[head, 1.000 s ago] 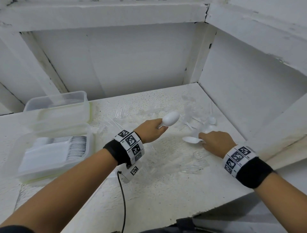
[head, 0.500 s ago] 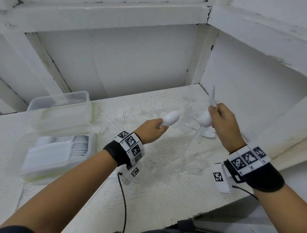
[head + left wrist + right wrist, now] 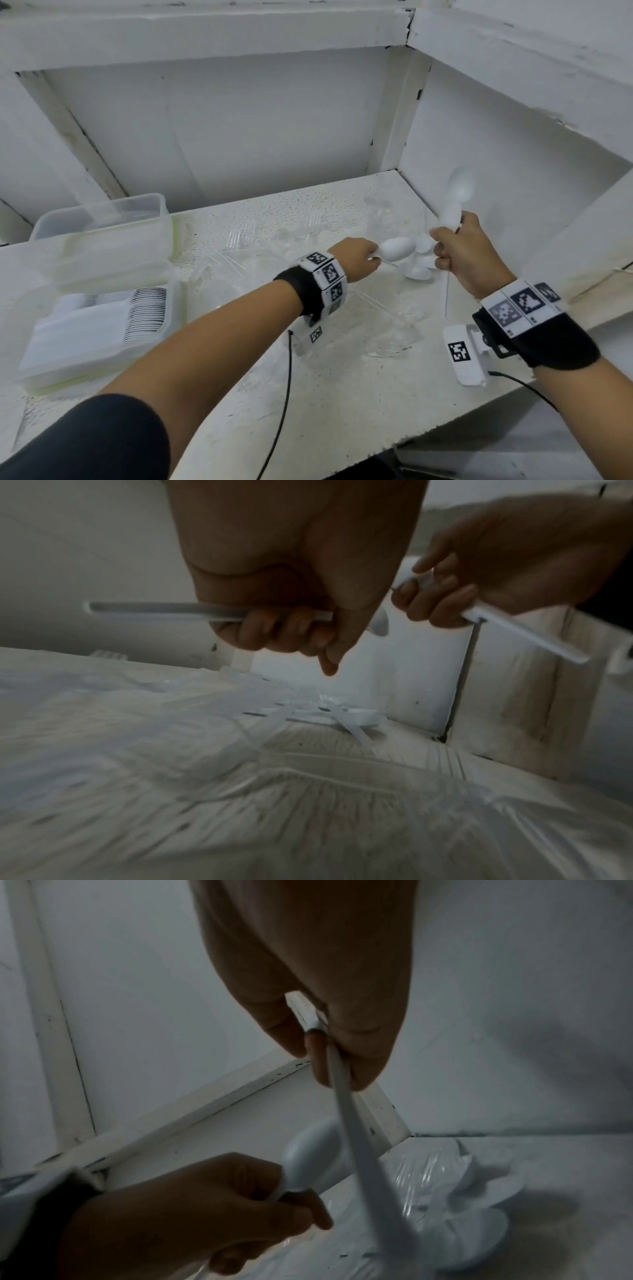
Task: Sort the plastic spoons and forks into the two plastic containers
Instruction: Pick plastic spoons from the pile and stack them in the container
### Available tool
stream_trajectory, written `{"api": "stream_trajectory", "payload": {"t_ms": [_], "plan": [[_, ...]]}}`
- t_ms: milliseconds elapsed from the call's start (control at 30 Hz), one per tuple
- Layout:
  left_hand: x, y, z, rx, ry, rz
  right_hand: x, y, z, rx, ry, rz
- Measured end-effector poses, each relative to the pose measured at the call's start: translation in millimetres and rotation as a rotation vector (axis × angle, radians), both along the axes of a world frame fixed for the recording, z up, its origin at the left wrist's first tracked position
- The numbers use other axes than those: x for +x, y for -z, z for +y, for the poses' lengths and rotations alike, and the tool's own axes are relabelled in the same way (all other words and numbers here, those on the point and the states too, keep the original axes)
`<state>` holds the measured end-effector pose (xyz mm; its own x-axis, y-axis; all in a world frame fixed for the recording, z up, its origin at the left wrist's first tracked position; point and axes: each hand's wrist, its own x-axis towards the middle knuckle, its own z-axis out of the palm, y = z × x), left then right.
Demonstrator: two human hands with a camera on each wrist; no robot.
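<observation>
Spoons (image 3: pixel 397 247) smooth white plastic; containers (image 3: pixel 102 219) clear plastic; shelf (image 3: pixel 342 394) seemingly rough.

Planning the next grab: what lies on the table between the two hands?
A small heap of white spoons lies between the left hand and right hand, seen in the head view.

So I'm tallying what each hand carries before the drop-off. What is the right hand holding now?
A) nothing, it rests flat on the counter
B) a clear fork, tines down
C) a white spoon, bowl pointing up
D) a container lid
C: the right hand grips a white spoon by its handle, bowl raised above the fist; the left hand holds another spoon.
</observation>
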<state>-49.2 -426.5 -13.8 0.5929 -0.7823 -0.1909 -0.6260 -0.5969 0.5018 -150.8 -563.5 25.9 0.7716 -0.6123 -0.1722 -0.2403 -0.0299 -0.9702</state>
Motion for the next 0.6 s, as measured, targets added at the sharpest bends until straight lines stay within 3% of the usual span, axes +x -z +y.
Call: {"api": "stream_trajectory", "payload": {"t_ms": [100, 300, 500, 600], "plan": [[0, 4, -29, 0.070, 0.054, -0.015, -6, -4, -9, -0.125, -0.018, 0.047], [4, 18, -55, 0.298, 0.151, -0.090, -19, -5, -12, -0.186, -0.060, 0.056], [5, 16, -49, 0.320, 0.274, -0.185, -22, 11, -23, -0.335, -0.002, 0.204], [5, 12, -36, 0.264, 0.274, -0.147, -17, 24, -33, -0.340, 0.005, 0.299]]}}
